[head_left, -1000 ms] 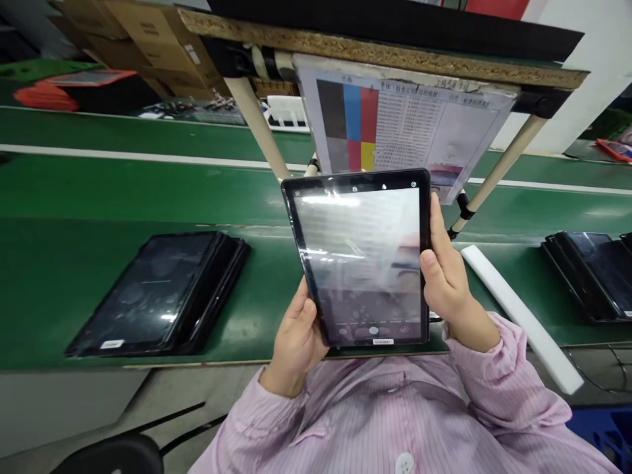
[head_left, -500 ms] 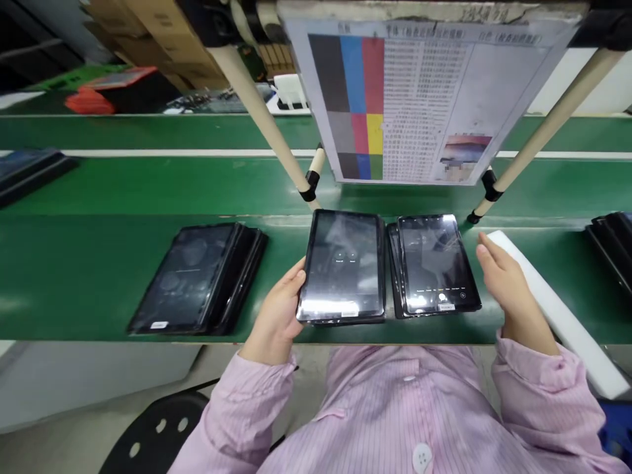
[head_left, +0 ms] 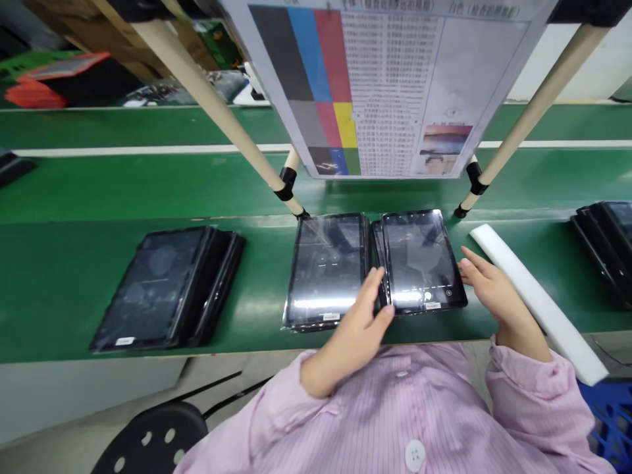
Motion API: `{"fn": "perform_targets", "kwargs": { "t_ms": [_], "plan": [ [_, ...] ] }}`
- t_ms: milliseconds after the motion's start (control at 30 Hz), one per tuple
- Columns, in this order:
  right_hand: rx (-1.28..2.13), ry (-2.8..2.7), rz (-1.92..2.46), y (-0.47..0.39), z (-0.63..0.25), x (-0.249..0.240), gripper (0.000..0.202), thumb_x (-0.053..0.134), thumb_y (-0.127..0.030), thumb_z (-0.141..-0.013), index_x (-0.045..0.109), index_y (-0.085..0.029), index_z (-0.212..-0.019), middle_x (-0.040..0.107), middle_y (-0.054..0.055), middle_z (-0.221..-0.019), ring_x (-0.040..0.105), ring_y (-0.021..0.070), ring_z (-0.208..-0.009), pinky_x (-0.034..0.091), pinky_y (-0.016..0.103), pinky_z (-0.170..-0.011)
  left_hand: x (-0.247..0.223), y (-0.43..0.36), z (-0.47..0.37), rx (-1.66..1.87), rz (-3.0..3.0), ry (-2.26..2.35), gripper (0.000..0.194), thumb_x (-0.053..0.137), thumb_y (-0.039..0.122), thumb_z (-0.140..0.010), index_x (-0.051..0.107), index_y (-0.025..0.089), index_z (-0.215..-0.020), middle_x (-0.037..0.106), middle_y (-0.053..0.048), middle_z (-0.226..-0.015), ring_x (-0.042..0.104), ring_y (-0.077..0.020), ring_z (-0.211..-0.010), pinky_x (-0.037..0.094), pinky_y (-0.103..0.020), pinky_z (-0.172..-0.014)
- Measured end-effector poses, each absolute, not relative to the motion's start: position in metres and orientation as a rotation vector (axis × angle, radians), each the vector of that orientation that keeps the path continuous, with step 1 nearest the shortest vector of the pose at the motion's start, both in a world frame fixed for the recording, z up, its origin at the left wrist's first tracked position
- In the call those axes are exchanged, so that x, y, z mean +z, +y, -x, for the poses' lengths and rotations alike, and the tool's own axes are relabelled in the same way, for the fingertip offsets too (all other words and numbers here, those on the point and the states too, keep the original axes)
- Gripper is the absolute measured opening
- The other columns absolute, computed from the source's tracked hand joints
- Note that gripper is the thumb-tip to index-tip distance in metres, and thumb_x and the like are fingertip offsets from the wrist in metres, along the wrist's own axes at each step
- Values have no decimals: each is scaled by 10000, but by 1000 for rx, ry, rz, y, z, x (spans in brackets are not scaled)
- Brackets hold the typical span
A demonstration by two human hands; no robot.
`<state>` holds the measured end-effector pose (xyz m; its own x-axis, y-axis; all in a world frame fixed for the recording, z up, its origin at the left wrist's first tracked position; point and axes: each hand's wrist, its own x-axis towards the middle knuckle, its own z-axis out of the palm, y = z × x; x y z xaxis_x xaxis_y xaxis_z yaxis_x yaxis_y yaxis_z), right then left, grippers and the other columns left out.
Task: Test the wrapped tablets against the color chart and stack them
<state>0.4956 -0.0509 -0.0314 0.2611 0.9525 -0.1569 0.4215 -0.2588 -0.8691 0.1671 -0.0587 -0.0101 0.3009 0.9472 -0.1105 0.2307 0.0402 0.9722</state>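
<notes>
Two small stacks of black tablets lie side by side on the green bench in front of me. My left hand [head_left: 355, 329] is over the gap between them, fingers apart, its thumb at the lower left corner of the right tablet [head_left: 419, 260]. That tablet's lit screen shows small icons along its lower edge. The middle tablet [head_left: 326, 270] has two small marks on a dark screen. My right hand [head_left: 486, 283] is open beside the right tablet's right edge, fingertips close to it. Neither hand holds anything.
More tablets [head_left: 153, 286] are stacked at the left and others [head_left: 605, 243] at the far right. A white foam strip [head_left: 538, 303] lies slantwise beside my right hand. A printed chart [head_left: 395, 99] hangs on a pole frame [head_left: 212, 105]. A black stool [head_left: 153, 438] stands below left.
My left hand has let go of the middle tablet and moved right to the right tablet's lower left corner. The middle tablet now lies flatter on its stack. The view has shifted slightly.
</notes>
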Motion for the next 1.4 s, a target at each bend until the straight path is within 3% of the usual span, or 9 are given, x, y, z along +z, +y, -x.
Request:
{"fn": "perform_targets", "kwargs": {
  "t_ms": [133,267,367,500,600,767,967,1167,1400],
  "plan": [
    [996,-1258,1830,-51,-487,-12,782,605,-754,-969,582,-281,-1592,791,87,-1322,732,350,-1281,575,554,-1157,-17,-56,-213,671,-1263,1182,777,667,381,-966,410,195,-1675,277,-168,-1809,175,-314,-1706,116,-543,-1387],
    [1024,-1261,1857,-49,-481,14,794,685,-714,-936,576,-291,-1599,791,79,-1317,733,359,-1262,569,545,-1158,-10,-53,-214,782,-1160,1154,779,666,378,-939,422,203,-1659,313,-134,-1806,226,-294,-1700,119,-510,-1395],
    [1102,-1036,1782,-39,-477,18,755,731,-642,-916,600,-289,-1571,813,83,-1209,788,312,-1061,665,481,-971,4,-50,-209,909,-993,1111,760,725,366,-871,501,246,-1587,411,-109,-1763,325,-288,-1665,251,-469,-1369],
    [1188,-740,1621,-26,-463,1,683,740,-614,-875,677,-247,-1448,816,87,-1164,800,285,-964,690,440,-848,22,-42,-211,1009,-656,1140,595,711,325,-837,599,248,-1416,573,-148,-1603,641,-301,-1383,612,-397,-971],
    [1134,-743,1589,-31,-443,-10,740,775,-632,-834,660,-230,-1444,815,89,-1203,780,310,-1126,652,462,-1012,26,-41,-211,1014,-584,1196,571,732,279,-810,620,237,-1368,612,-152,-1527,720,-238,-1120,583,-294,-738],
    [921,-818,1359,-60,-407,1,1017,796,-637,-846,350,-228,-1664,789,140,-1277,782,324,-1140,643,511,-1029,23,-49,-193,1204,-790,1157,695,784,367,-812,572,237,-1460,647,-134,-1462,714,-204,-1060,594,-342,-921],
    [745,-1086,1045,-56,-377,40,648,598,-692,-987,565,-296,-1499,687,120,-1503,649,333,-1417,591,514,-1142,28,-60,-164,1485,-1354,1047,882,782,492,-891,404,253,-1652,447,-173,-1697,455,-350,-1577,413,-483,-1285],
    [917,-1216,1194,-29,-359,55,915,235,-900,-943,654,-255,-1438,756,131,-1381,530,355,-1537,582,546,-1172,30,-61,-146,1512,-1829,1424,1258,897,545,-765,174,213,-1740,432,-235,-1634,390,-445,-1579,328,-631,-1303],
    [962,-1178,1269,-18,-351,55,1052,194,-955,-875,591,-218,-1512,738,152,-1402,492,350,-1567,542,544,-1211,37,-64,-147,1477,-1928,1605,1394,965,561,-695,114,190,-1734,412,-266,-1608,406,-476,-1538,364,-651,-1265]
  ]
}}
